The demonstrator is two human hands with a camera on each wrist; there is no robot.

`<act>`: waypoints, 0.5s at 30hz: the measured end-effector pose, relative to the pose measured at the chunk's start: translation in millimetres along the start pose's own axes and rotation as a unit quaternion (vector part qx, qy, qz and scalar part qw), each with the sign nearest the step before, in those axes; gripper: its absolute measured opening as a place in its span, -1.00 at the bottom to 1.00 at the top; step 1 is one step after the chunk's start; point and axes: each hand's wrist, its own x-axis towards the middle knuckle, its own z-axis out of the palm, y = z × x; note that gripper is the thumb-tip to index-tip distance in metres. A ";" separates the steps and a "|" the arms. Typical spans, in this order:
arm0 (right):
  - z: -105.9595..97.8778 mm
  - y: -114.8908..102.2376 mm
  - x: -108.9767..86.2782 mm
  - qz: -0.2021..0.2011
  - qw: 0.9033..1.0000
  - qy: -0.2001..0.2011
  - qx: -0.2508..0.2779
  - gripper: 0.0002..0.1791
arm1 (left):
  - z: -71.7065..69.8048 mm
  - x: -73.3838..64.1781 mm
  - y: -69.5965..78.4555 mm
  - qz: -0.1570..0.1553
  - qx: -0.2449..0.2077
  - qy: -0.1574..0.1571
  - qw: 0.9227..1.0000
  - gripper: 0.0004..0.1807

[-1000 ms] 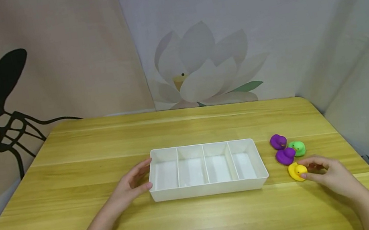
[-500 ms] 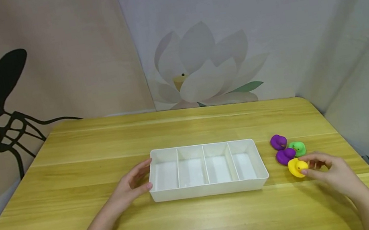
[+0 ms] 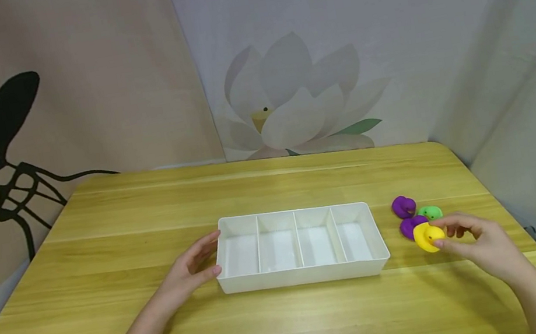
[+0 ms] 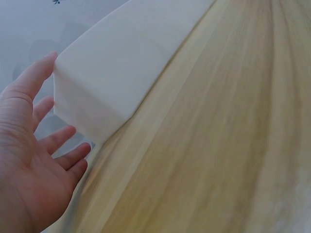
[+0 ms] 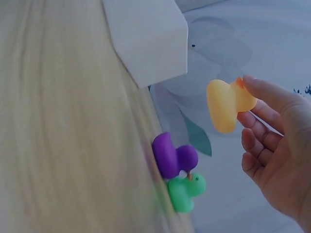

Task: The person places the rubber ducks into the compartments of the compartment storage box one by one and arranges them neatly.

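In the head view my right hand pinches a yellow rubber duck between thumb and fingers. The right wrist view shows this yellow duck held clear of the table. Just beyond it lie a green duck and two purple ducks, the farther one fully visible and the nearer one partly covered by the yellow duck. My left hand rests at the left end of a white tray, its thumb and fingertips against the wall; the left wrist view shows these fingers loosely extended.
The tray has several compartments in a row, with bare floors. It stands mid-table, left of the ducks, on a wooden table. Printed cloth hangs behind the table and along its right side.
My right hand has lifted the yellow duck from the table and moved slightly away from me, so it now overlaps the nearer purple duck. The left hand and tray have stayed put.
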 end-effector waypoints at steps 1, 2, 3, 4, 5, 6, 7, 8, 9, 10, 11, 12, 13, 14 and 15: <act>0.1 -2.4 0.8 -0.004 1.000 0.001 0.001 -0.70 | -0.1 0.0 -0.1 0.000 0.000 0.000 1.000 -0.32; 0.4 -5.1 1.8 -0.010 1.000 0.002 0.006 -0.70 | -0.1 0.0 -0.1 0.000 0.001 0.001 1.000 -0.32; 0.5 -7.6 2.6 -0.014 1.000 0.002 0.007 -0.70 | -0.2 0.0 -0.2 -0.001 0.002 0.001 1.000 -0.32; 0.9 -10.5 3.5 -0.019 1.000 0.003 0.009 -0.69 | -0.2 0.0 -0.2 -0.001 0.002 0.002 1.000 -0.32; 1.3 -13.5 4.3 -0.023 1.000 0.003 0.008 -0.69 | -0.2 0.1 -0.2 -0.001 0.003 0.003 1.000 -0.32; 1.7 -16.6 5.1 -0.026 1.000 0.004 0.007 -0.69 | -0.2 0.1 -0.2 -0.001 0.003 0.003 1.000 -0.32; 2.2 -19.5 5.8 -0.028 1.000 0.004 0.006 -0.69 | -0.2 0.1 -0.2 -0.002 0.003 0.004 1.000 -0.32; 2.7 -22.2 6.7 -0.031 0.999 0.004 0.007 -0.70 | -0.2 0.1 -0.1 -0.002 0.003 0.004 1.000 -0.32; 3.1 -24.8 7.5 -0.033 0.999 0.004 0.008 -0.70 | -0.2 0.0 -0.1 -0.002 0.003 0.004 1.000 -0.32; 3.7 -27.6 8.5 -0.036 0.999 0.005 0.010 -0.70 | -0.1 0.0 0.0 -0.001 0.002 0.003 1.000 -0.32; 4.2 -29.8 9.3 -0.038 0.999 0.006 0.011 -0.70 | -0.1 -0.1 0.1 -0.001 0.001 0.002 1.000 -0.32; 4.7 -32.0 10.3 -0.041 0.999 0.007 0.013 -0.70 | -0.1 -0.2 0.1 -0.001 0.001 0.002 1.000 -0.32; 5.3 -34.1 11.5 -0.045 0.999 0.007 0.015 -0.69 | 0.0 -0.2 0.2 -0.001 0.000 0.001 1.000 -0.32; 5.8 -36.1 12.7 -0.048 0.999 0.007 0.018 -0.69 | 0.0 -0.3 0.2 -0.001 0.000 0.001 1.000 -0.32; 6.5 -38.0 13.8 -0.050 0.999 0.008 0.020 -0.69 | 0.1 -0.3 0.3 0.000 -0.001 0.000 1.000 -0.32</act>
